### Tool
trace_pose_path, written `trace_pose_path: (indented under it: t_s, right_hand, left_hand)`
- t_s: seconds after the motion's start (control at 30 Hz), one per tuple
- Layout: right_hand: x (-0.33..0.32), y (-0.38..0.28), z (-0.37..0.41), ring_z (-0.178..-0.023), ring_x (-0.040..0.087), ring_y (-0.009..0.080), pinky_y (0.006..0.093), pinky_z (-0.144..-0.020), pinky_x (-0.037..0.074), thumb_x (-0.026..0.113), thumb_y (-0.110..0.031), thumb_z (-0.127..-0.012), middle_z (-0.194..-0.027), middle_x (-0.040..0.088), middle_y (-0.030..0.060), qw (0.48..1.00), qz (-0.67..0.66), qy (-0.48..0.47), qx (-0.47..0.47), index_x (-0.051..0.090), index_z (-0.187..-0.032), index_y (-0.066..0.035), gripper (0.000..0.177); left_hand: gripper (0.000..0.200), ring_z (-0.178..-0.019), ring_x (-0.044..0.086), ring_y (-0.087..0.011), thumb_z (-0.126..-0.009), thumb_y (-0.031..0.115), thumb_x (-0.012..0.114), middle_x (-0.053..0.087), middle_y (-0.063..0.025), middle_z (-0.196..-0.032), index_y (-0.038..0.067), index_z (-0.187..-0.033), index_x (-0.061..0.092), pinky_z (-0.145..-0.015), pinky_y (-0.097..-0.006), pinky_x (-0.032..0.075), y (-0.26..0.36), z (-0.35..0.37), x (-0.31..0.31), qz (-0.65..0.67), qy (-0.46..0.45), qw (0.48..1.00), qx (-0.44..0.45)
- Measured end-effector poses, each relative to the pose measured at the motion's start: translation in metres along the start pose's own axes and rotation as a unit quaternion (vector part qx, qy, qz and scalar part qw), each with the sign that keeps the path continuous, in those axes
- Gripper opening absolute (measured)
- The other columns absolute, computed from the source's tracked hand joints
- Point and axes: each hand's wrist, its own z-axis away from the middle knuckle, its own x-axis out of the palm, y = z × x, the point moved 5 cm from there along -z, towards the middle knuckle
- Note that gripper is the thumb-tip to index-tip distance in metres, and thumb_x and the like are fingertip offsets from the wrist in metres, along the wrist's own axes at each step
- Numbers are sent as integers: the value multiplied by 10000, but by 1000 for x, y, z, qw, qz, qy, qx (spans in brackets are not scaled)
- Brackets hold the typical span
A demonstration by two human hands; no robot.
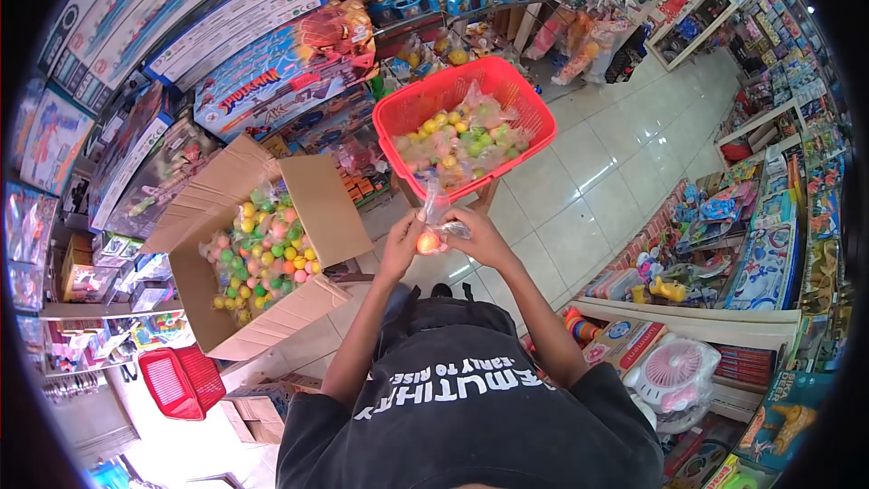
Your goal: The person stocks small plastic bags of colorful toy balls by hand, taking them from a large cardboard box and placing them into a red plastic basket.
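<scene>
Between both hands, in front of my chest, is a small clear plastic bag with an orange ball in its lower part. My left hand pinches the bag from the left. On the right side, my right hand has its fingers closed on crumpled clear plastic. Just beyond the hands stands a red plastic basket, holding several bagged balls in yellow, green and pink. To the left, an open cardboard box contains many more coloured balls in clear wrapping.
Toy boxes fill the shelves on the left. Another red basket is at the lower left. A pink fan sits on the right-hand shelf near my elbow. The tiled floor runs between shelves packed with toys.
</scene>
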Motion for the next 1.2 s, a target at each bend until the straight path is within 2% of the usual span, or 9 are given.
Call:
trace_pose_path:
  t_s: [0.07, 0.33, 0.4, 0.53, 0.57, 0.67, 0.7, 0.93, 1.2]
  right_hand:
    - [-11, 2, 3, -831, 566, 221, 309, -755, 426, 643, -116, -716, -865, 567, 111, 1000, -18, 13, 7, 528, -911, 7, 257]
    - [-59, 30, -6, -758, 502, 121, 250, -710, 405, 622, -83, -743, -799, 526, 50, 993, -61, 74, 68, 511, -863, -5, 181]
    - [-76, 45, -18, -782, 490, 96, 239, -711, 402, 614, -53, -749, -802, 520, 23, 983, -122, 109, 77, 508, -850, -15, 151]
    - [-102, 66, -55, -780, 460, 72, 217, -689, 374, 595, -8, -754, -810, 482, -11, 987, -105, 97, 71, 472, -824, -45, 147]
    - [-107, 74, -65, -767, 468, 79, 227, -671, 382, 596, -14, -748, -802, 483, -12, 984, -112, 78, 116, 476, -821, -46, 144]
    - [-115, 91, -103, -713, 507, 91, 239, -632, 423, 605, -27, -724, -771, 533, 33, 989, -70, 22, 128, 505, -831, -18, 147]
    - [-115, 97, -115, -707, 548, 137, 268, -643, 437, 606, -25, -699, -762, 556, 65, 992, -22, 1, 121, 508, -840, -13, 173]
    - [-78, 123, -164, -810, 587, 273, 330, -706, 444, 611, -49, -665, -822, 584, 129, 983, 51, -175, 17, 519, -843, -7, 205]
    - [-14, 196, -152, -834, 576, 305, 378, -724, 452, 681, -127, -650, -835, 599, 138, 920, 141, -364, 41, 602, -886, -67, 257]
  left_hand:
    - [316, -688, 447, -30, -953, 302, 393, 529, 21, -778, 26, -940, 547, -608, -186, 378, -9, -9, 3, -8, 26, 998, 64]
    - [511, -625, 480, -90, -942, 451, 328, 535, -33, -689, 10, -787, 537, -588, -238, 404, -11, -43, -26, -56, 143, 988, -4]
    - [561, -599, 490, -95, -934, 486, 313, 540, -39, -687, 6, -750, 537, -552, -239, 400, -19, -59, -34, 22, 185, 980, -62]
    - [541, -613, 521, -110, -934, 478, 316, 542, -58, -719, -2, -801, 530, -602, -251, 458, -5, -94, -30, 127, 197, 971, -45]
    - [456, -734, 554, -120, -938, 424, 362, 551, -72, -870, -6, -963, 513, -679, -259, 484, -10, -100, -31, 167, 189, 967, -47]
    - [355, -824, 568, -132, -935, 351, 405, 545, -57, -962, 50, -1116, 458, -687, -282, 502, -3, -120, -32, 232, 178, 955, -40]
    - [397, -972, 531, -142, -923, 296, 453, 499, -57, -1108, 29, -1212, 397, -753, -283, 490, -3, -127, -34, 249, 169, 952, -50]
    - [461, -1079, 504, -187, -891, 228, 499, 465, -88, -1184, 37, -1265, 308, -837, -340, 476, -10, -146, -45, 311, 140, 937, -77]
    - [509, -1111, 478, -207, -828, 57, 539, 445, -124, -1206, 8, -1272, 294, -914, -355, 420, 1, -160, -43, 259, 122, 958, -32]
